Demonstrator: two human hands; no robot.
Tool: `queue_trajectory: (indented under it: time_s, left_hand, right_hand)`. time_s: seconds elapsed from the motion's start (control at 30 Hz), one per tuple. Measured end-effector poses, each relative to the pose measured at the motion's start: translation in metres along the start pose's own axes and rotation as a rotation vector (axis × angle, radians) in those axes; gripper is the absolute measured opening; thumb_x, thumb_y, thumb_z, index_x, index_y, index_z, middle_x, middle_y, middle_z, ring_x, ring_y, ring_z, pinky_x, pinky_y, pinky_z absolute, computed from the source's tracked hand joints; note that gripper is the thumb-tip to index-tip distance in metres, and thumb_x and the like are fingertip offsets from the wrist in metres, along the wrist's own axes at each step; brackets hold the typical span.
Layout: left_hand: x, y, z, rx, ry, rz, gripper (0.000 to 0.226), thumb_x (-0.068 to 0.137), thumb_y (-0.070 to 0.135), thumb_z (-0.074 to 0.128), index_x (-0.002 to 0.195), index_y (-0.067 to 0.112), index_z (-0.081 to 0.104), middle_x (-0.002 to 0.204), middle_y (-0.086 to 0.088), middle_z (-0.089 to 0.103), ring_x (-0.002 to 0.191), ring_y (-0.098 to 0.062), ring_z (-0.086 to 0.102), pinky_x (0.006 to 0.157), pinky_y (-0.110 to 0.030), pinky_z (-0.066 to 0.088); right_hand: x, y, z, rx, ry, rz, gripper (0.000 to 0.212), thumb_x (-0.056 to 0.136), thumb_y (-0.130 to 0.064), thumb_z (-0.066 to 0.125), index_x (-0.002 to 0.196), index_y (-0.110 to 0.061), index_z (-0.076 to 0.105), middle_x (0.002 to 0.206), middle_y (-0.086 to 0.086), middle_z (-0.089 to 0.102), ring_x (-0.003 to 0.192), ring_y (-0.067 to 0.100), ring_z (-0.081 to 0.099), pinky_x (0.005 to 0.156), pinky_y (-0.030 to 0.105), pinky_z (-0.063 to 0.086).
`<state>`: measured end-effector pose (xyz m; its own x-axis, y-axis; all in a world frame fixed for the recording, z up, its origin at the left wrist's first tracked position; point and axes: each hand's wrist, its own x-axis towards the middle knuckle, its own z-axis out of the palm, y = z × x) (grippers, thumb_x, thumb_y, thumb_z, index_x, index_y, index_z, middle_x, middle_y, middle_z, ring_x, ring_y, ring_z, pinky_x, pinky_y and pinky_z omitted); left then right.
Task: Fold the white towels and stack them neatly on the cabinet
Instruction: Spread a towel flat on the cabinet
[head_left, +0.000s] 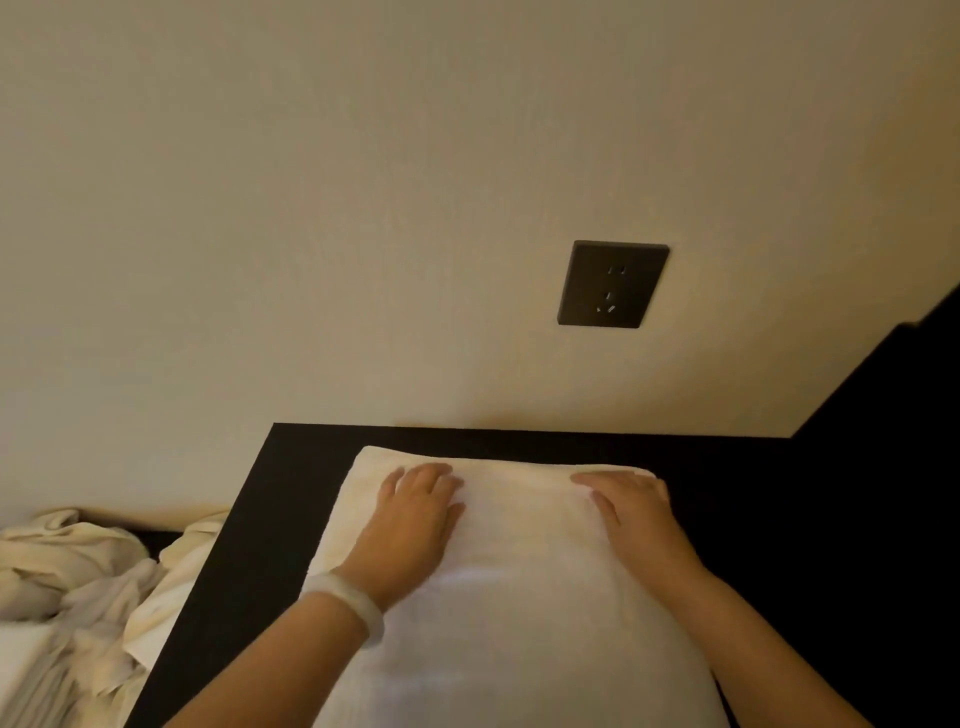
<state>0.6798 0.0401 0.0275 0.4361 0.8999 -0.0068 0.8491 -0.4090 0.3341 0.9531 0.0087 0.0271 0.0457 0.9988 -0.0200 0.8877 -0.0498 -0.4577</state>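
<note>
A folded white towel (519, 597) lies flat on the dark cabinet top (234, 561), its far edge close to the wall. My left hand (415, 519) lies flat on the towel's far left part, fingers straight, a pale bangle on the wrist. My right hand (634, 514) lies flat on the far right part, fingertips near the towel's far right corner. Neither hand grips the cloth. A heap of crumpled white towels (72, 587) sits lower down to the left of the cabinet.
A beige wall rises directly behind the cabinet, with a dark wall socket (613, 284) above the towel. A black panel (883, 415) stands at the right. The cabinet's left edge runs diagonally beside the crumpled heap.
</note>
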Motion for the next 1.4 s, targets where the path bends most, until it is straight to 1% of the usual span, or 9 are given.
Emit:
queue_trajectory:
  time_s: [0.13,0.3,0.57,0.73,0.77,0.8,1.03,1.23,1.4]
  left_hand:
    - [0.047,-0.012,-0.024,0.179,-0.087,-0.045,0.042,0.105,0.034,0.039,0.144,0.023,0.042,0.144,0.001,0.047,0.134,-0.02,0.043,0.116,-0.04,0.025]
    - [0.066,-0.037,-0.053,0.081,-0.331,-0.061,0.017,0.093,0.035,0.063,0.097,0.02,0.057,0.094,0.003,0.061,0.078,-0.015,0.056,0.074,-0.027,0.047]
    - [0.069,-0.049,-0.083,-0.004,-0.566,-0.164,0.063,0.095,0.065,0.041,0.136,0.02,0.057,0.144,0.005,0.048,0.131,-0.018,0.047,0.111,-0.032,0.032]
    - [0.07,-0.064,-0.093,-0.001,-0.602,-0.141,0.052,0.094,0.057,0.052,0.108,0.01,0.068,0.12,-0.003,0.049,0.116,-0.017,0.044,0.084,-0.029,0.043]
    - [0.069,-0.07,-0.092,-0.017,-0.531,-0.128,0.042,0.094,0.052,0.056,0.096,0.012,0.07,0.088,0.025,0.038,0.077,0.0,0.026,0.077,-0.026,0.041]
    - [0.069,-0.076,-0.09,-0.029,-0.431,-0.129,0.032,0.094,0.047,0.06,0.086,0.017,0.069,0.08,0.001,0.062,0.074,-0.013,0.059,0.073,-0.023,0.042]
    - [0.049,-0.084,-0.046,0.058,-0.03,-0.208,0.029,0.089,0.03,0.07,0.104,0.018,0.048,0.107,-0.001,0.052,0.088,-0.017,0.054,0.076,-0.025,0.041]
    - [0.026,-0.011,-0.005,0.259,0.207,0.013,0.043,0.094,0.035,0.06,0.129,0.009,0.056,0.13,-0.01,0.055,0.118,-0.031,0.053,0.103,-0.043,0.042]
    - [0.01,0.006,0.032,0.185,-0.106,-0.115,0.06,0.103,0.051,0.009,0.153,0.03,-0.017,0.16,0.003,-0.028,0.147,-0.019,-0.026,0.12,-0.052,-0.013]
  right_hand:
    - [0.041,0.008,-0.018,-0.071,-0.151,0.116,0.037,0.101,-0.019,0.046,0.137,-0.025,0.053,0.14,0.001,0.051,0.126,0.029,0.041,0.105,0.034,0.03]
    - [0.07,0.021,-0.036,-0.074,-0.261,0.172,0.018,0.081,-0.027,0.076,0.08,-0.03,0.058,0.095,-0.009,0.06,0.101,0.022,0.048,0.079,0.032,0.031]
    - [0.077,0.03,-0.054,0.129,-0.395,0.078,0.023,0.078,-0.022,0.082,0.077,-0.017,0.06,0.077,-0.005,0.06,0.069,0.009,0.054,0.065,0.024,0.044]
    - [0.08,0.03,-0.059,0.096,-0.431,0.141,0.037,0.085,-0.029,0.076,0.063,-0.01,0.054,0.063,0.005,0.046,0.061,0.018,0.045,0.06,0.028,0.032]
    - [0.081,0.031,-0.059,0.105,-0.383,0.157,0.037,0.084,-0.028,0.077,0.063,-0.007,0.056,0.062,0.004,0.05,0.06,0.017,0.049,0.059,0.027,0.034]
    - [0.082,0.03,-0.057,0.12,-0.315,0.178,0.032,0.083,-0.027,0.079,0.065,-0.006,0.062,0.064,0.001,0.059,0.061,0.015,0.055,0.059,0.027,0.038]
    - [0.057,0.023,-0.02,0.156,0.018,0.233,0.023,0.082,-0.015,0.075,0.093,-0.021,0.056,0.097,-0.002,0.058,0.096,0.025,0.053,0.082,0.037,0.044]
    - [0.023,-0.053,0.025,-0.184,0.247,-0.21,0.042,0.09,-0.014,0.067,0.13,-0.007,0.059,0.133,0.013,0.058,0.125,0.036,0.053,0.113,0.046,0.032]
    - [0.015,-0.06,0.068,-0.298,-0.142,-0.231,0.062,0.105,-0.048,0.02,0.158,-0.024,-0.001,0.165,-0.007,-0.008,0.15,0.006,-0.015,0.121,0.032,-0.015]
